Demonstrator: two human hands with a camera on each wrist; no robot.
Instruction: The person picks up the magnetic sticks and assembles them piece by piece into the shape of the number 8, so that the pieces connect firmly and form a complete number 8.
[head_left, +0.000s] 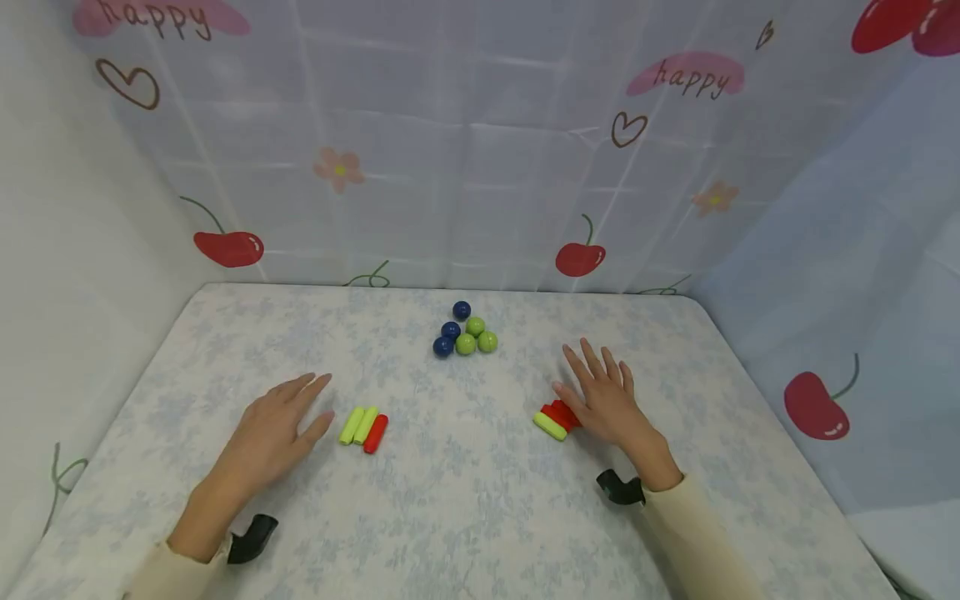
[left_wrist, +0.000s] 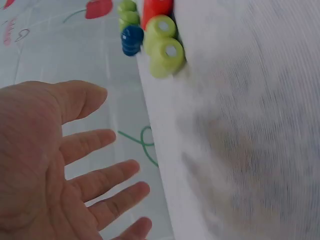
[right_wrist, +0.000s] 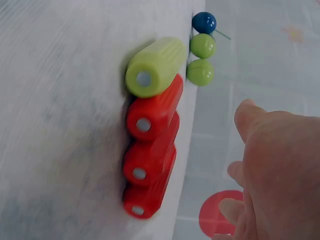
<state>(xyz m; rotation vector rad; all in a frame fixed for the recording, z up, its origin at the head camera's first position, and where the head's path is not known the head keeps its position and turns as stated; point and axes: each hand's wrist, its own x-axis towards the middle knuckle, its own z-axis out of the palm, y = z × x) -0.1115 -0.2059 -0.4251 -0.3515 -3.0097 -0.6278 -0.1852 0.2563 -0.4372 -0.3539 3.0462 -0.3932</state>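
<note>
My left hand hovers over the left of the table with its fingers stretched out and nothing held. Just right of it lie two yellow-green rods and a red rod, side by side. In the left wrist view, grey round tips show on the green rods. My right hand, fingers spread, is held above another row, partly covering it in the head view. The right wrist view shows that row: one yellow-green rod beside three red rods, with grey dots on their ends.
Three dark blue balls and three green balls sit grouped at the back middle of the patterned table. A curtain printed with cherries hangs behind the table and at its sides.
</note>
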